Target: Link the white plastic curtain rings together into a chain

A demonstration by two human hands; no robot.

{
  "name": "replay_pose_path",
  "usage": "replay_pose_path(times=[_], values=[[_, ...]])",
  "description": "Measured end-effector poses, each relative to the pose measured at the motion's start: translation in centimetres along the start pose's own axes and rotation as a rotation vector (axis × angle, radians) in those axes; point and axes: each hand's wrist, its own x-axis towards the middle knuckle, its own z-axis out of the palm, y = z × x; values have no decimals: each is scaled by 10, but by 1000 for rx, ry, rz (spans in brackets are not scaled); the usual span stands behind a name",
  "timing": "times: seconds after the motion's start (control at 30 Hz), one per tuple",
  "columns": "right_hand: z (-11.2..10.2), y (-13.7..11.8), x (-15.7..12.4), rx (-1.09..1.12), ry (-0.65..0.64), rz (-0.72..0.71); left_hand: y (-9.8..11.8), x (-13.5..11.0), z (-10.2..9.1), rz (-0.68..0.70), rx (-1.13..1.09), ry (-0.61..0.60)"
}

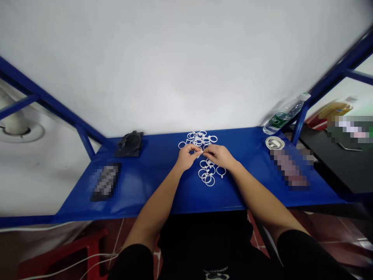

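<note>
My left hand (187, 157) and my right hand (221, 156) meet above the middle of the blue table (151, 171), thumbs and fingertips pinched together. Between them is a small white ring, mostly covered by the fingers, with a bit of white showing at the left fingertips. Beyond my hands lies a loose pile of white plastic rings (213, 139), each seeming to carry a little knob or eyelet. Nearer to me, below the right hand, is a second group of white rings (208, 179). One ring (220, 172) rests slightly apart, close to my right wrist.
A black plastic bag (129, 144) and a blurred dark object (106, 181) are on the left. At right stand a water bottle (281, 118), a coiled white cable (274, 143) and a pixelated item (291, 169). Blue frame posts (85, 142) flank the table; a red stool (93, 245) is below.
</note>
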Motion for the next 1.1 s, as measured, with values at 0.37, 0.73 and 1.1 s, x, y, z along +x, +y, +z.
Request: replay_pose_path(times=[0.37, 0.73, 1.1], values=[[8, 0, 0, 140, 18, 21, 14, -2, -4, 42, 32, -55], [5, 8, -1, 197, 2, 89, 13, 0, -7, 39, 225, -139], [-8, 61, -7, -190, 58, 366, 13, -12, 6, 131, 452, -410]])
